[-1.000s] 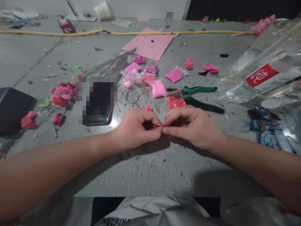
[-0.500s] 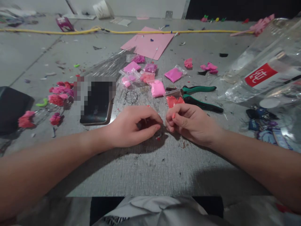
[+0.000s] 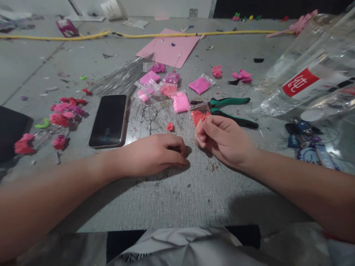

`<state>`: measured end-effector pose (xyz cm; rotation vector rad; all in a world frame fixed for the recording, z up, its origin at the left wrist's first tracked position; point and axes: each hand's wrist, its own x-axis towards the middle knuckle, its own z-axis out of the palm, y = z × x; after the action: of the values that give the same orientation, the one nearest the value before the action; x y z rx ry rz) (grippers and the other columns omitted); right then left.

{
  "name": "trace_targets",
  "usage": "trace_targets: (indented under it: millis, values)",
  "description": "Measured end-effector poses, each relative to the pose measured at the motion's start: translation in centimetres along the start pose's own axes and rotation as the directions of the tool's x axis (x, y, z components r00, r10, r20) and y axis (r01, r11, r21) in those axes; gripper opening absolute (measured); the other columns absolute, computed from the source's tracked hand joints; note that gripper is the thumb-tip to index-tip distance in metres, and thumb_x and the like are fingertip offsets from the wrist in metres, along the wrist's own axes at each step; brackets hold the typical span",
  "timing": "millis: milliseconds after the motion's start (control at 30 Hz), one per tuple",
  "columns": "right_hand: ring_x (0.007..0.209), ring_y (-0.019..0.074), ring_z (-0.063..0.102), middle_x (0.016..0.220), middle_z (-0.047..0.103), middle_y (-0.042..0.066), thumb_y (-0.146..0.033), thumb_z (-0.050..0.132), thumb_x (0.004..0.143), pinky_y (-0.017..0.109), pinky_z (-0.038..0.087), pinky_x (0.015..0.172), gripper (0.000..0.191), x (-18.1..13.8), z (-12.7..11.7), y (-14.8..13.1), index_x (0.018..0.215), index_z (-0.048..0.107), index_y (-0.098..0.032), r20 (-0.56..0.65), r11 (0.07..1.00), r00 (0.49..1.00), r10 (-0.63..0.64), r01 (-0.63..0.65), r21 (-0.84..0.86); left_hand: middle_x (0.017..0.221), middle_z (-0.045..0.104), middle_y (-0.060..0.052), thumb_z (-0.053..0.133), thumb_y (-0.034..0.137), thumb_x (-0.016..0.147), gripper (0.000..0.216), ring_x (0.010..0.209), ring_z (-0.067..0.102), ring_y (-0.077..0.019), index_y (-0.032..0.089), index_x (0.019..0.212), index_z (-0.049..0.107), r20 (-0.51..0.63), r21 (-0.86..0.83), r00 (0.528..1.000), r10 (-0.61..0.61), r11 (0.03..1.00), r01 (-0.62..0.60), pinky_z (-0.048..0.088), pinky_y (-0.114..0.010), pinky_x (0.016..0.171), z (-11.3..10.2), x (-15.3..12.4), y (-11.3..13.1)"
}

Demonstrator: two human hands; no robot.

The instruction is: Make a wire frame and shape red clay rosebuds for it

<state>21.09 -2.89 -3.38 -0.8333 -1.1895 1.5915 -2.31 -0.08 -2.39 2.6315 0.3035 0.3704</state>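
Note:
My left hand (image 3: 159, 153) rests low over the table, fingers curled down and the thumb close to them. Whatever its fingertips hold, if anything, is hidden. Beyond it lies a small red clay piece (image 3: 170, 126). To the right, my right hand (image 3: 223, 138) has thumb and forefinger pinched together; I cannot make out anything between them. Just past its fingertips is a bag of red clay (image 3: 197, 116). Green-handled pliers (image 3: 231, 101) lie behind this hand, partly covered by it. A wire ring (image 3: 149, 112) sits beyond my left hand.
A phone (image 3: 108, 120) and clay flowers (image 3: 62, 112) lie at the left. Several bags of pink clay (image 3: 181, 102) lie ahead, near thin wires (image 3: 122, 75) and pink paper (image 3: 169, 48). Clear bottles (image 3: 280, 99) stand or lean at the right. A yellow cable (image 3: 166, 36) crosses the back.
My hands have moved apart a little, the left drawing back and uncovering the small red clay piece. The red bit at my right thumb no longer shows. The whole view has shifted slightly.

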Motion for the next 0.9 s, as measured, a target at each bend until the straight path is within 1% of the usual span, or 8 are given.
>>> trace_targets:
  millis: [133, 233, 300, 367, 433, 567, 667, 900]
  values:
    - [0.059, 0.0102, 0.053, 0.066, 0.054, -0.004, -0.057, 0.074, 0.092, 0.026, 0.043, 0.055, 0.042, 0.1, -0.2, 0.3, 0.076, 0.065, -0.02, -0.022, 0.999, 1.0, -0.011, 0.01, -0.033, 0.097, 0.073, -0.007, 0.063, 0.017, 0.1, 0.019, 0.088, 0.07, -0.0144, 0.02, 0.105, 0.081, -0.133, -0.226, 0.989, -0.061, 0.974, 0.03, 0.054, -0.023, 0.082, 0.0, 0.2, -0.4]
    - [0.059, 0.0107, 0.055, 0.067, 0.057, -0.003, -0.061, 0.07, 0.094, 0.026, 0.045, 0.055, 0.044, -0.2, -0.2, 0.3, 0.078, 0.067, -0.02, -0.008, 0.995, 0.998, -0.055, 0.054, -0.08, 0.091, 0.075, -0.006, 0.07, 0.019, 0.097, 0.014, 0.086, 0.071, -0.0145, 0.021, 0.102, 0.083, -0.287, -0.455, 0.937, -0.198, 0.889, 0.048, 0.056, -0.024, 0.081, -0.2, 0.3, -0.5]
    - [0.059, 0.0106, 0.055, 0.068, 0.059, -0.001, -0.06, 0.065, 0.098, 0.025, 0.043, 0.052, 0.044, -0.7, -0.1, 0.2, 0.079, 0.068, -0.02, 0.051, 0.982, 0.993, -0.104, 0.111, -0.152, 0.088, 0.077, -0.006, 0.075, 0.024, 0.094, 0.01, 0.082, 0.071, -0.0149, 0.021, 0.099, 0.084, -0.339, -0.639, 0.869, -0.36, 0.767, 0.068, 0.058, -0.025, 0.076, -0.1, 0.4, -0.3]
    - [0.059, 0.0104, 0.054, 0.067, 0.059, -0.001, -0.056, 0.059, 0.103, 0.024, 0.042, 0.051, 0.044, -1.2, 0.2, 0.0, 0.08, 0.069, -0.02, 0.129, 0.953, 0.98, -0.15, 0.178, -0.246, 0.082, 0.078, -0.005, 0.08, 0.031, 0.091, 0.011, 0.072, 0.071, -0.0134, 0.023, 0.097, 0.085, -0.311, -0.803, 0.812, -0.494, 0.594, 0.054, 0.058, -0.023, 0.067, 0.1, 0.5, 0.1]
    - [0.059, 0.0101, 0.054, 0.067, 0.059, -0.001, -0.051, 0.055, 0.106, 0.024, 0.043, 0.052, 0.042, -1.6, 0.4, 0.0, 0.082, 0.069, -0.019, 0.206, 0.902, 0.957, -0.203, 0.265, -0.34, 0.078, 0.078, -0.003, 0.083, 0.033, 0.089, 0.012, 0.065, 0.068, -0.0102, 0.025, 0.097, 0.086, -0.255, -0.895, 0.792, -0.554, 0.445, 0.023, 0.056, -0.019, 0.062, 0.5, 0.6, 0.6]
    - [0.063, 0.0092, 0.057, 0.07, 0.063, -0.001, -0.04, 0.054, 0.109, 0.024, 0.045, 0.06, 0.037, -1.8, 0.6, 0.0, 0.084, 0.07, -0.018, 0.292, 0.787, 0.904, -0.312, 0.418, -0.453, 0.083, 0.079, -0.002, 0.084, 0.028, 0.088, 0.011, 0.071, 0.069, -0.0068, 0.027, 0.099, 0.087, -0.215, -0.929, 0.809, -0.547, 0.369, 0.003, 0.057, -0.015, 0.068, 1.0, 0.9, 1.2]
    - [0.065, 0.0089, 0.058, 0.07, 0.064, -0.001, -0.036, 0.054, 0.109, 0.023, 0.045, 0.062, 0.034, -1.6, 0.6, 0.0, 0.084, 0.069, -0.018, 0.3, 0.769, 0.896, -0.329, 0.438, -0.465, 0.086, 0.081, -0.003, 0.085, 0.023, 0.087, 0.014, 0.073, 0.071, -0.0072, 0.026, 0.101, 0.087, -0.194, -0.952, 0.812, -0.55, 0.307, -0.02, 0.058, -0.015, 0.071, 1.2, 1.0, 1.5]
    - [0.066, 0.0087, 0.057, 0.072, 0.062, -0.001, -0.041, 0.05, 0.111, 0.022, 0.045, 0.062, 0.04, -1.6, 0.8, -0.1, 0.08, 0.063, -0.017, 0.323, 0.737, 0.893, -0.314, 0.443, -0.51, 0.084, 0.08, 0.0, 0.086, 0.022, 0.086, 0.01, 0.076, 0.073, -0.0078, 0.028, 0.093, 0.087, -0.165, -0.986, 0.751, -0.639, 0.121, -0.114, 0.059, -0.016, 0.072, 1.8, 1.9, 3.2]
